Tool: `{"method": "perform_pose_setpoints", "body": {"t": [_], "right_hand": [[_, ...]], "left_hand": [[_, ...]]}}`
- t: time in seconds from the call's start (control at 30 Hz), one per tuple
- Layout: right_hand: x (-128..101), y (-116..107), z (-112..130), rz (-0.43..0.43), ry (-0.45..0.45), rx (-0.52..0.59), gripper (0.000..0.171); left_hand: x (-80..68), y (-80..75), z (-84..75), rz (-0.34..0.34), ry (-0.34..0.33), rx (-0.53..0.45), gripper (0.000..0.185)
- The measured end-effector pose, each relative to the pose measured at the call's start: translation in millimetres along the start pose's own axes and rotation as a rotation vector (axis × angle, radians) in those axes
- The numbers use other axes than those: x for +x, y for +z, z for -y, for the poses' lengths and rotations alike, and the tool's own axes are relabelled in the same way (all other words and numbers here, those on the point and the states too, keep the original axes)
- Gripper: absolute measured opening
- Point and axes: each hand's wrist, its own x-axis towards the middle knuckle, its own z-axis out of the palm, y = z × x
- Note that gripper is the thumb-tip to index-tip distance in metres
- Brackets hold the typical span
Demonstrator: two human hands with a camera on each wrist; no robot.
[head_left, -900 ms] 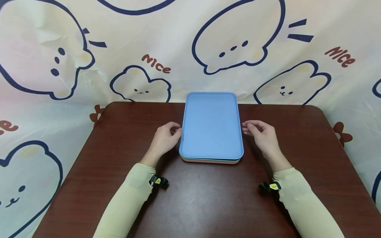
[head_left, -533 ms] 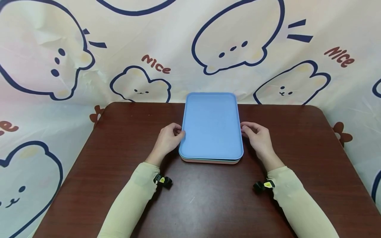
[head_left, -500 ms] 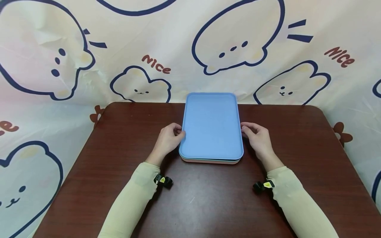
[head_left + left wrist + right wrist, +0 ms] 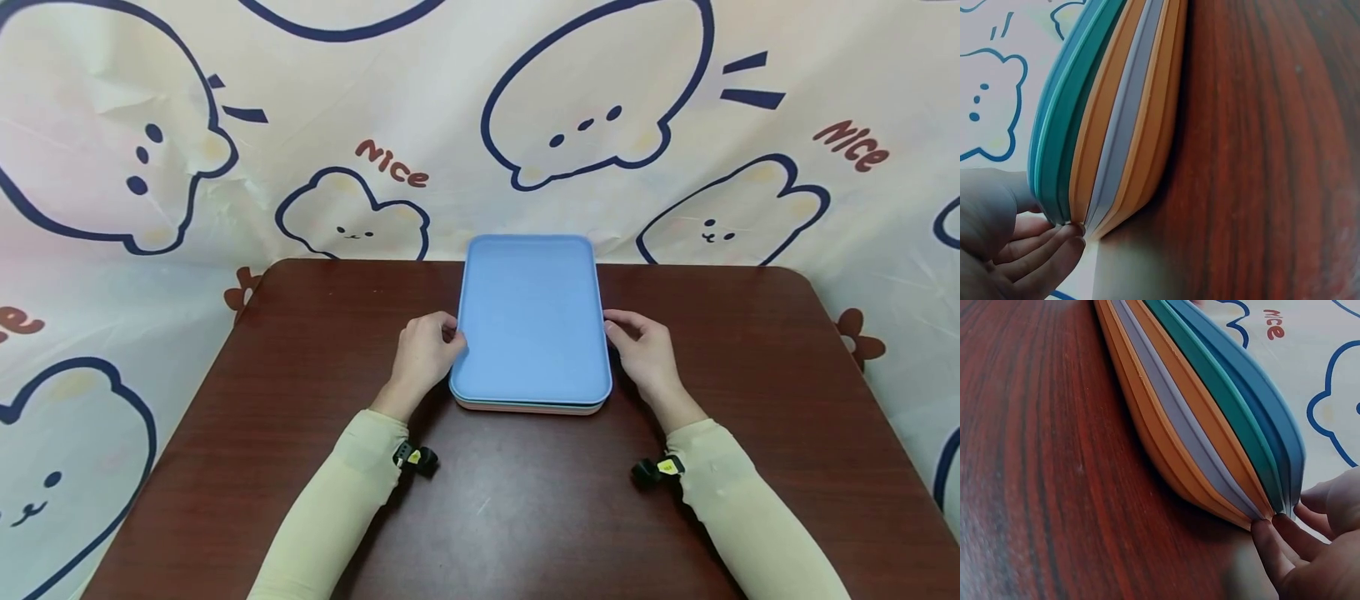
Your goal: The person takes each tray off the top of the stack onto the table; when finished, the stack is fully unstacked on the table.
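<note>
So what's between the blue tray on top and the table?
Between the blue tray and the table, the right wrist view shows a stack of trays: teal, orange, grey, then orange.

Bare brown table [image 4: 300, 375] lies open left, right and near of the tray stack [image 4: 531, 325]; the printed backdrop [image 4: 420, 125] closes the far side.

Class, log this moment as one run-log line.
left hand: grips tray stack left edge | right hand: grips right edge | stack: on table
</note>
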Motion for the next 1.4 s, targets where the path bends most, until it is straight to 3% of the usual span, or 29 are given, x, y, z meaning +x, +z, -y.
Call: {"method": "perform_pose_setpoints", "body": {"t": [0.17, 0.37, 0.63, 0.83, 1.17, 1.4], "right_hand": [[-0.2, 1.5, 1.2, 0.002, -0.008, -0.016, 0.03], [0.3, 2.5, 1.2, 0.013, -0.021, 0.007, 0.029], [0.3, 4.5, -1.7, 0.035, -0.071, 0.02, 0.031], [1.1, 4.5, -2.7, 0.038, -0.07, 0.008, 0.031], [2.2, 6.0, -2.8, 0.041, -0.07, -0.022, 0.031], [1.0, 7.6, -1.6, 0.033, -0.044, -0.022, 0.031]], "left_hand": [[-2.1, -0.6, -1.2, -0.016, -0.014, 0.036, 0.014], [-2.6, -7.0, 1.1, -0.073, -0.017, 0.007, 0.015], [-3.2, -14.7, 17.0, -0.058, -0.154, -0.183, 0.018], [-3.9, -13.0, 29.2, -0.072, -0.216, -0.303, 0.019], [-6.2, -19.5, 28.3, -0.069, -0.363, -0.435, 0.024], [-8.3, -24.8, 35.8, -0.15, -0.372, -0.452, 0.025]]}}
